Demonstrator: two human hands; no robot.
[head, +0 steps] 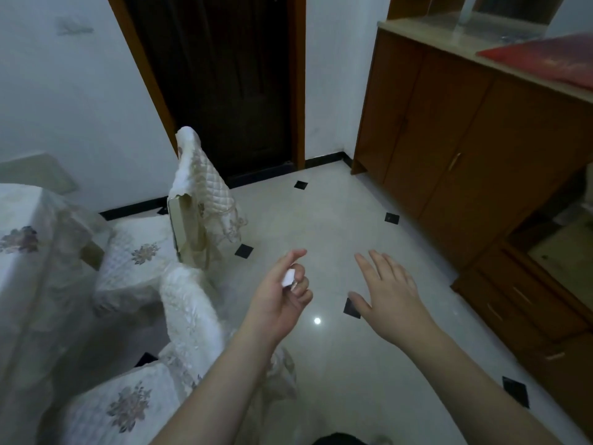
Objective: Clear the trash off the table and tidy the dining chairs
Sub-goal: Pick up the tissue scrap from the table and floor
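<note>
My left hand holds a small crumpled white scrap of paper in its curled fingers, above the floor to the right of the chairs. My right hand hovers beside it with fingers spread and empty. Two dining chairs with white quilted flowered covers stand at the left: the far chair with its back draped, and the near chair below my left forearm. The table, under a white lace cloth, fills the left edge.
Pale floor tiles with small black squares stretch ahead. A dark wooden door stands behind the chairs. A brown cabinet with a red cloth on top lines the right wall, with low drawers nearer me.
</note>
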